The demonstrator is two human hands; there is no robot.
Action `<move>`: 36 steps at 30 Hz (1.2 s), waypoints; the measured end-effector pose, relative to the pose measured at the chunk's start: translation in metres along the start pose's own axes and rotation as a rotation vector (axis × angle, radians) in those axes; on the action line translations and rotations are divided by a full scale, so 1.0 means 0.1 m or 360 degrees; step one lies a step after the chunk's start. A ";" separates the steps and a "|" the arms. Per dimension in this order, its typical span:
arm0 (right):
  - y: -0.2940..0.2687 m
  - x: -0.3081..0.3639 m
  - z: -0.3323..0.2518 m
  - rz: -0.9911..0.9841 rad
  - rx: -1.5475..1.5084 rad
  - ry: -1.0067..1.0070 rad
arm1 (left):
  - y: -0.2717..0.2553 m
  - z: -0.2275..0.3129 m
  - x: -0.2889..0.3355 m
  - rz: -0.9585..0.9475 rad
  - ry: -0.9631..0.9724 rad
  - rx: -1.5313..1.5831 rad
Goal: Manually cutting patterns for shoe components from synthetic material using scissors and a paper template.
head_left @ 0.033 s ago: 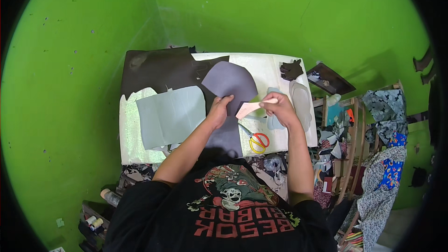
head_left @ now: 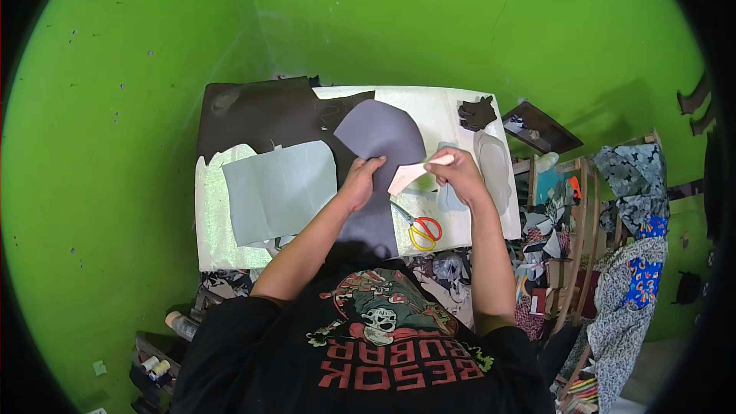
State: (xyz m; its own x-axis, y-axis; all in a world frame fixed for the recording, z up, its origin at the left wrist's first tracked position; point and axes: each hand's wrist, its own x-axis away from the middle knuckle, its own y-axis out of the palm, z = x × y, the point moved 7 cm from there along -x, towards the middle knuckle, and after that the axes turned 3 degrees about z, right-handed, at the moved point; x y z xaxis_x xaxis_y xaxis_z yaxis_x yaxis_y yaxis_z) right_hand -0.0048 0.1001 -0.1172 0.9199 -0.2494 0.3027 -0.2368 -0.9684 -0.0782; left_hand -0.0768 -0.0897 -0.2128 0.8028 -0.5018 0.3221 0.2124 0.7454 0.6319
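Note:
My left hand [head_left: 361,182] is closed on the lower part of a dark grey sheet [head_left: 379,132], thumb on top; the sheet's rounded end is lifted over the table and looks like leather or thin foam. In my right hand [head_left: 461,175], a pale, flat, curved piece like a cutting template [head_left: 406,177] is pinched between thumb and fingers. Its wide end hangs beside the sheet's right edge. Scissors [head_left: 420,228] with red and yellow handles lie below it on the table. Light grey cut pieces [head_left: 449,198] lie partly behind my right hand.
A light grey-green sheet [head_left: 282,192] covers the left of the white table [head_left: 425,104]. Behind it lies a dark brown sheet [head_left: 253,119]. Dark scraps [head_left: 477,113] and grey sole-shaped pieces [head_left: 494,169] are at the right. Beyond stands a wooden rack [head_left: 583,238] with fabric scraps.

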 end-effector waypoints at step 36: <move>0.68 -0.02 -0.45 0.0281 -0.0017 -0.0481 | 0.78 0.29 0.26 -0.0488 0.0514 -0.0384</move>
State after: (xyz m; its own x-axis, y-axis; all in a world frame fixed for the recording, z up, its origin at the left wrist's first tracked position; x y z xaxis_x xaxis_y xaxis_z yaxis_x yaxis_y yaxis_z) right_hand -0.0369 0.0343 -0.0808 0.9151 -0.4031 -0.0094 -0.4021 -0.9108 -0.0936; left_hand -0.0554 -0.0577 -0.1345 0.8065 -0.5806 -0.1117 0.5576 0.6842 0.4700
